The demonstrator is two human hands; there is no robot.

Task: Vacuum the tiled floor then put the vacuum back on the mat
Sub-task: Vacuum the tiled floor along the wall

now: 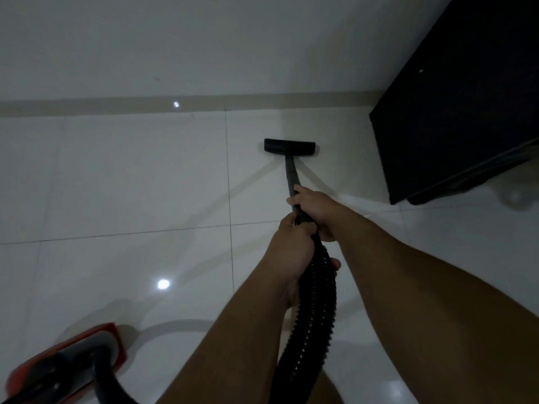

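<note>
The black floor nozzle [289,146] rests flat on the white tiled floor [116,185], a little short of the wall. A grey wand [291,176] runs from it back to my hands. My right hand [313,208] grips the wand higher up, and my left hand [291,252] grips just behind it where the black ribbed hose [309,325] joins. The hose hangs down between my forearms. The red and black vacuum body [67,365] sits on the floor at the bottom left.
A dark cabinet [455,118] stands at the right, close to the nozzle. The wall [175,39] and a beige skirting strip [116,105] run across the top. Glossy tiles reflect ceiling lights.
</note>
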